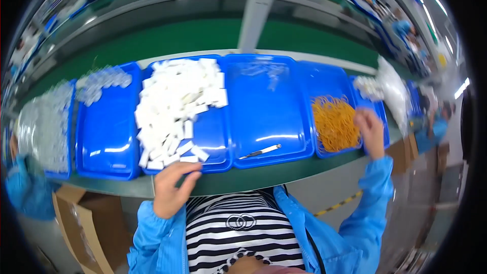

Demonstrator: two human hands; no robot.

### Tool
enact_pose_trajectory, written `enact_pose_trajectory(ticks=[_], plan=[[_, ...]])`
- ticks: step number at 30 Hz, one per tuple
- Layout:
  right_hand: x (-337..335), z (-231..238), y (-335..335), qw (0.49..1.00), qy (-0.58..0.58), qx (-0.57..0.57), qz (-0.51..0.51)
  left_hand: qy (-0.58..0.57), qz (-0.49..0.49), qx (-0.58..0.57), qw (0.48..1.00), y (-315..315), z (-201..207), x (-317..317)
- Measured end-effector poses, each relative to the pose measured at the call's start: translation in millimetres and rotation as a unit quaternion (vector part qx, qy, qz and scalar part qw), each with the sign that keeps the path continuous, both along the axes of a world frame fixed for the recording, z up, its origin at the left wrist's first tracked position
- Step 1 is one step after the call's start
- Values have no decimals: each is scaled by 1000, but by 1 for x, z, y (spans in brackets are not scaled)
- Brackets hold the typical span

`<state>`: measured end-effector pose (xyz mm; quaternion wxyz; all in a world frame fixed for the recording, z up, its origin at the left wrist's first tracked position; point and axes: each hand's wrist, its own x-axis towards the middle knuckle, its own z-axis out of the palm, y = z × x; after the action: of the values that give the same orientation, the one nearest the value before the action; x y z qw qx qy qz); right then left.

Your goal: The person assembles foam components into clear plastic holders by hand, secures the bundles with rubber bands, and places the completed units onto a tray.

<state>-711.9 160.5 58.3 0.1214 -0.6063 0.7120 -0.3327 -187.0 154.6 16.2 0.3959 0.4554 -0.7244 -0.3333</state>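
Observation:
My left hand (175, 187) is at the front edge of a blue tray (215, 155) heaped with small white rectangular blocks (177, 91). Its thumb stands apart from the fingers, and nothing shows between them. Over on the right, my right hand (370, 129) hovers at the right side of a blue tray (324, 77) holding a pile of orange rubber bands (336, 124). Its fingertips are blurred, so whether they pinch a band is not visible.
A slim metal tool (260, 152) and clear plastic pieces (269, 71) lie in the middle tray (264, 109). Clear round parts (104, 83) occupy a left tray. A white plastic bag (393, 91) stands at right. A cardboard box (86, 228) and a co-worker's sleeve (28, 187) are lower left.

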Motion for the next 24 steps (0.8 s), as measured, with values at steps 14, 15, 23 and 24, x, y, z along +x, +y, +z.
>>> enact_pose_trajectory(ticks=[14, 15, 23, 24], plan=[[-240, -107, 25, 837, -326, -91, -430, -21, 71, 28, 997, 7, -6, -7], [-258, -112, 21, 833, -295, -76, -461, -39, 71, 25, 996, 2, -6, -10], [-316, -147, -75, 846, -210, -20, -490, -73, 84, 34, 993, -22, -9, -26], [-323, -151, -83, 853, -161, -12, -497, -79, 84, 35, 993, -25, -9, -29]])
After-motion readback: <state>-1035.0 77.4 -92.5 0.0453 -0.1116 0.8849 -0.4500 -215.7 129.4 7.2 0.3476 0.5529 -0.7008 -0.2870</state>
